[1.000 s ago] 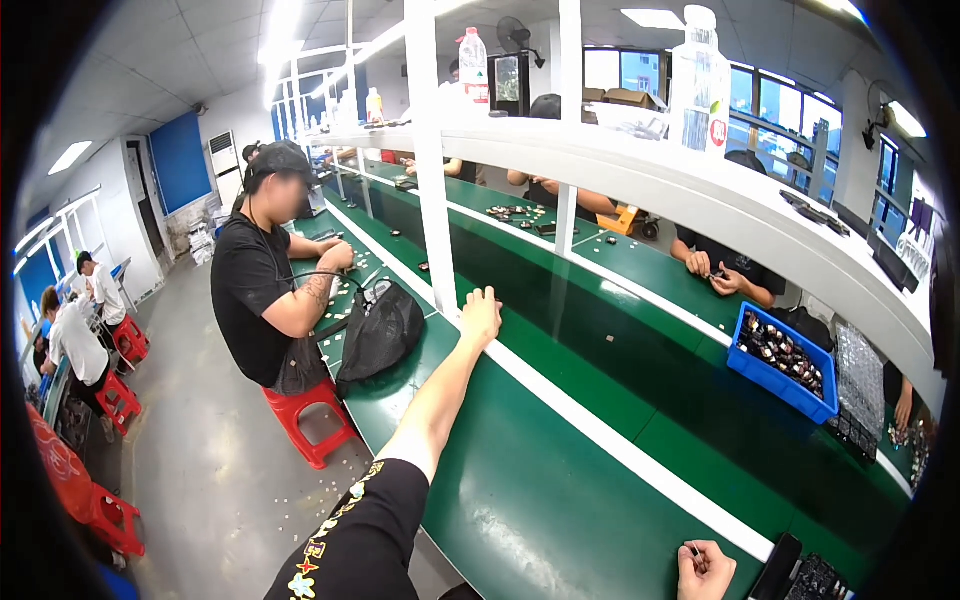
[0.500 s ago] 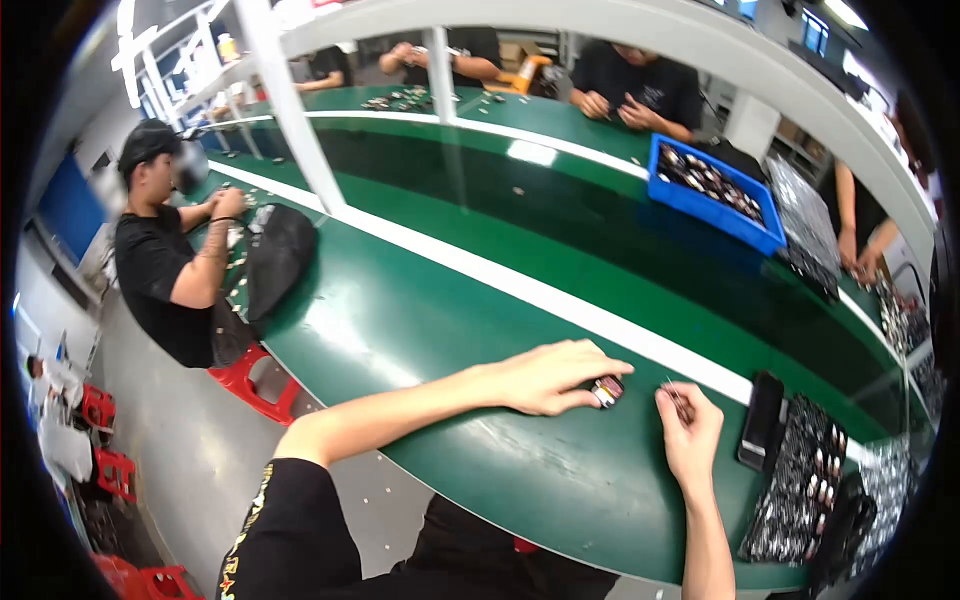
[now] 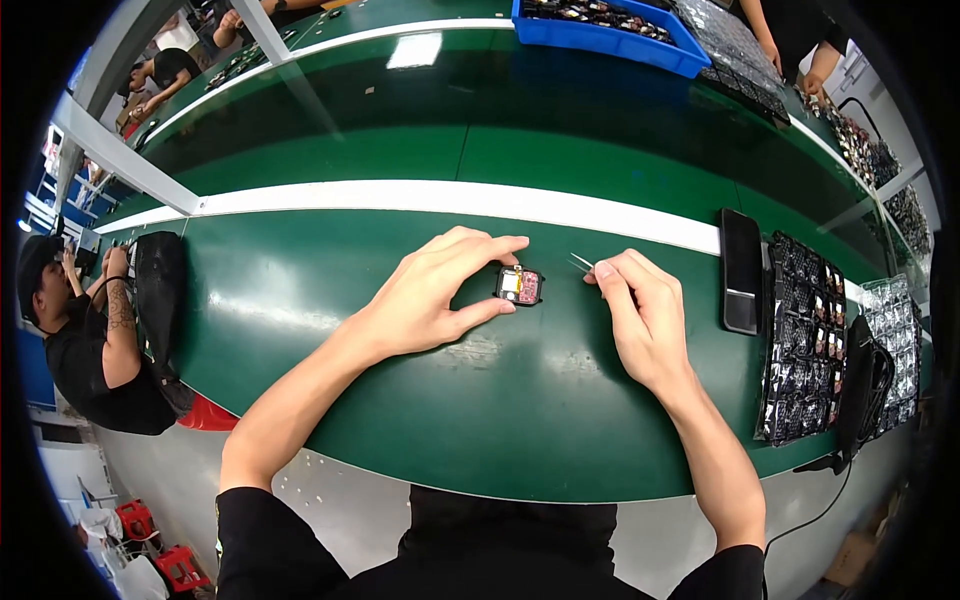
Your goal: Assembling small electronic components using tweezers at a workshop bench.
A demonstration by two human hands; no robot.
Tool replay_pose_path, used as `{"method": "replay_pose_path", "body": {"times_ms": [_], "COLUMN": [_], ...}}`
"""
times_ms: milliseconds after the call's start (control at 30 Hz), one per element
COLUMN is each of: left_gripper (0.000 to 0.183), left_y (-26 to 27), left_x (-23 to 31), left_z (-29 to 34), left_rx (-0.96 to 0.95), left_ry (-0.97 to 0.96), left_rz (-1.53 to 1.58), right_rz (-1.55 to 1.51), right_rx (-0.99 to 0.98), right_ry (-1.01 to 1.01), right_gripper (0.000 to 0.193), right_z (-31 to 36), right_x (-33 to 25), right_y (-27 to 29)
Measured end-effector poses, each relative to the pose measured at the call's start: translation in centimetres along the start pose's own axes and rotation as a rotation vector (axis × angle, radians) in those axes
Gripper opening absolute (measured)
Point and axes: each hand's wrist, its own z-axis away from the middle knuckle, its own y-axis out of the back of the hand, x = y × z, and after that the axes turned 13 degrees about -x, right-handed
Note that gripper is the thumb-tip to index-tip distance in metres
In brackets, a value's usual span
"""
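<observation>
A small open smartwatch body (image 3: 521, 286) lies on the green tabletop (image 3: 480, 400), with a white part, a reddish board and a bit of yellow showing inside its dark square case. The thumb and fingers of my left hand (image 3: 430, 290) hold it at its left side, and the index finger stretches out above it. To its right, my right hand (image 3: 645, 315) pinches a pair of thin metal tweezers (image 3: 580, 262). Their tips point up and left, apart from the watch body. The rest of the tweezers is hidden by my fingers.
A black phone-like device (image 3: 740, 270) lies right of my right hand, beside a black compartment tray (image 3: 800, 345) with small parts. A black cable (image 3: 825, 515) hangs off there. Across the white rail (image 3: 450, 195) stands a blue bin (image 3: 620, 52). A co-worker (image 3: 95, 340) sits at left.
The view has swung down and to the right, bringing my hands nearer the middle. My left hand still holds the watch body; the right still pinches the tweezers, their tips now pointing more leftward.
</observation>
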Motion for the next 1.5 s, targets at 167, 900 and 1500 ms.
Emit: {"method": "replay_pose_path", "body": {"times_ms": [167, 900, 1500], "left_gripper": [0.071, 0.059, 0.054], "left_y": [0.2, 0.2, 0.1], "left_x": [0.5, 0.4, 0.5], "left_z": [-0.2, 0.7, 0.7], "left_rx": [-0.009, -0.145, -0.107], "left_ry": [-0.035, 0.020, 0.065], "left_rz": [-0.058, 0.029, 0.074], "right_rz": [-0.037, -0.082, -0.069], "right_rx": [0.031, -0.128, -0.094], "right_ry": [0.021, 0.070, 0.150], "right_gripper": [0.015, 0.008, 0.016], "right_z": [0.0, 1.3, 1.4], "right_x": [0.1, -1.6, -1.0], "right_y": [-0.1, -1.6, -2.0]}}
